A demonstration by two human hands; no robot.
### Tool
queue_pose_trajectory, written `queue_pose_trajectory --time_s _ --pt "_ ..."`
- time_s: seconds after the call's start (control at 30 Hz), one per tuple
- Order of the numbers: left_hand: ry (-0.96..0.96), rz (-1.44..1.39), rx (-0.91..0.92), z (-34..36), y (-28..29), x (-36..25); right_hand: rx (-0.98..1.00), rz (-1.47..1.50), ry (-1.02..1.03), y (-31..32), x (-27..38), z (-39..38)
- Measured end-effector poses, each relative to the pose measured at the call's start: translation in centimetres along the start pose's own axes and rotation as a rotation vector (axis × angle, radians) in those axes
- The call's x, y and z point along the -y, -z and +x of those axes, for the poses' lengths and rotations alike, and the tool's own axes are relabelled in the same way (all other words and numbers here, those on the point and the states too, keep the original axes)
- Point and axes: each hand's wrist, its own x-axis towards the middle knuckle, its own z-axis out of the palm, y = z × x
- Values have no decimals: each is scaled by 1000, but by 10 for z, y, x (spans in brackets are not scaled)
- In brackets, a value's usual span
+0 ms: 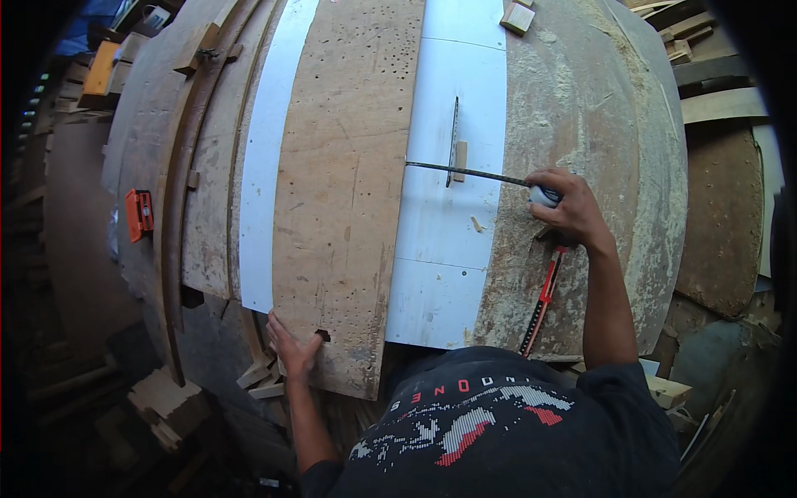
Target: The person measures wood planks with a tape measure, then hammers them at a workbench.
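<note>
My right hand [564, 207] grips a rounded tape measure [545, 194], with its blade [481, 173] stretched left across a white panel [440, 232] to the right edge of a long plywood board [336, 166]. A thin metal rule [452, 124] lies lengthwise on that panel, beside a small wood strip [460, 153]. My left hand [295, 347] holds the plywood board at its lower left corner, near a dark hole. Beyond my right hand, toward my body, a red and black long tool [544, 295] lies on the worn worktop [589, 108].
An orange toolbox [139, 214] and long timber rails [174, 166] lie at the left. A wood block [517, 18] sits at the far edge. Stacked offcuts and boards [714, 207] line the right side; more blocks [166, 407] are at the lower left.
</note>
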Motion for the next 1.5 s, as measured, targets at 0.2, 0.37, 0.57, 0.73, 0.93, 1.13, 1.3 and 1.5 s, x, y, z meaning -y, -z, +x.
queue_pose_trajectory --time_s 0.2,0.37,0.57,0.73,0.93,1.13,1.3,1.5 --pt "3 -14 -3 0 0 -2 25 -42 -62 -22 1 -13" --pt "10 -4 -10 -1 1 -3 34 -83 -63 -26 1 -13" --pt "-10 -25 -7 -1 0 0 33 -86 -77 -28 5 -15" --pt "-10 -21 -15 0 0 0 34 -104 -69 -28 4 -16" --pt "-3 -12 -15 -2 2 -4 16 -138 -76 -30 8 -18" --pt "2 -6 -26 -5 3 1 -190 118 -37 -23 -6 -35" --pt "38 2 12 -2 2 -5 -682 28 -333 -6 -81 -72" --pt "31 -13 -9 -5 4 3 -820 -338 -635 -10 -122 -112"
